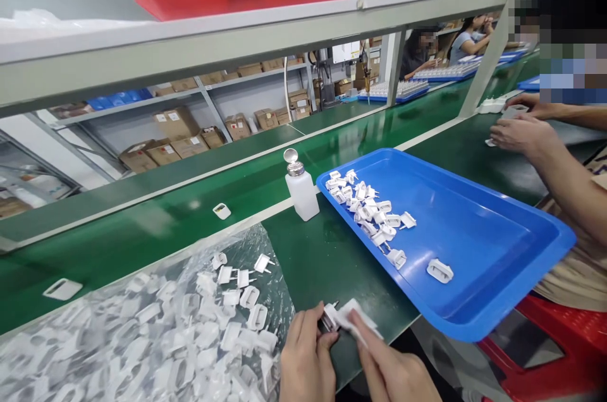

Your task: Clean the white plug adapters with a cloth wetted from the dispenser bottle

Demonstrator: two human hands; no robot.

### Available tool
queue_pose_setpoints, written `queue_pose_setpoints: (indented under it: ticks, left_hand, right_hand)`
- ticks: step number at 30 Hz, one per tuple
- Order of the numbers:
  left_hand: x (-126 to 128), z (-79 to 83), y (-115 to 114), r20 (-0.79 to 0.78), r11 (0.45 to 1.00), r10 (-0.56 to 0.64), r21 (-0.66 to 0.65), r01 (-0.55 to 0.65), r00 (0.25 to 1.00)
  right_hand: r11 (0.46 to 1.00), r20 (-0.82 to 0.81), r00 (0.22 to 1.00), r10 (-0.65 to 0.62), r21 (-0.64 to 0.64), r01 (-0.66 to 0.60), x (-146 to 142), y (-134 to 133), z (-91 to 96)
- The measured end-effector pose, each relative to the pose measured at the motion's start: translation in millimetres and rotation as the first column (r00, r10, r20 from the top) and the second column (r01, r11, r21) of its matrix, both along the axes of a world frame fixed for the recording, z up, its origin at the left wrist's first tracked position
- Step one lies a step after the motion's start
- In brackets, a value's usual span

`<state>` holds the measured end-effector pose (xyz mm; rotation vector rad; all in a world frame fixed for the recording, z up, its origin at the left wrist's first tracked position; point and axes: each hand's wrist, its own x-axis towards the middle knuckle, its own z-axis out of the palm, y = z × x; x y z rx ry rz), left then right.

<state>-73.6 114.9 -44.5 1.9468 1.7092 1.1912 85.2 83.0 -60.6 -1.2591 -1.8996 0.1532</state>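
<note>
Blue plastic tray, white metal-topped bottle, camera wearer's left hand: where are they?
Blue rectangular plastic tray (474, 219): head view, on its bare floor.
White bottle with silver metal top (303, 196): head view, on its body.
Left hand (306, 351): head view, on the back of it.

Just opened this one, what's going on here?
A person's two hands are at work over a green table. The left hand holds a white plug part, and the right hand has a white cloth or tissue right by it. A heap of similar parts lies on clear plastic to the left; more lie in a blue tray to the right. A white bottle stands between them.
</note>
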Motion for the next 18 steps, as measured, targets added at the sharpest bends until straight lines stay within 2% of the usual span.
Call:
queue_pose_setpoints:
  ticks: [3, 6, 8, 11, 15, 18]
  left_hand:
    - [1, 2.9, 0, 0.017, 1.000, 0.002, -0.007, -0.002, 1.000]
    - [2, 6.3, -1, 0.044, 1.000, 0.003, -0.022, -0.002, 0.999]
    - [2, 7.9, 0, 0.048, 0.999, 0.010, -0.035, -0.008, 0.999]
    - [0, 10.1, 1, 0.019, 0.999, 0.021, -0.040, -0.021, 1.000]
    - [-5, 13.5, 2, -0.071, 0.998, -0.041, -0.049, 0.037, 0.997]
    - [-7, 12.7, 1, -0.085, 0.997, -0.058, -0.060, 0.053, 0.995]
  right_hand:
    - [0.999, -0.019, 0.999, 0.047, 0.003, -0.047, -2, 2, 4.2]
    - [0.992, 0.076, 0.992, 0.099, 0.068, -0.104, -8, 3, 3.6]
    - [0.996, 0.101, 0.993, 0.058, 0.062, -0.064, -8, 2, 1.1]
    - [0.999, 0.047, 0.999, 0.002, 0.040, -0.004, -7, 1, -2.1]
    - [0.995, 0.049, 0.997, 0.051, 0.080, -0.055, -9, 2, -2.1]
    - [1.000, 0.028, 0.999, 0.024, -0.004, -0.024, -11, 3, 0.6]
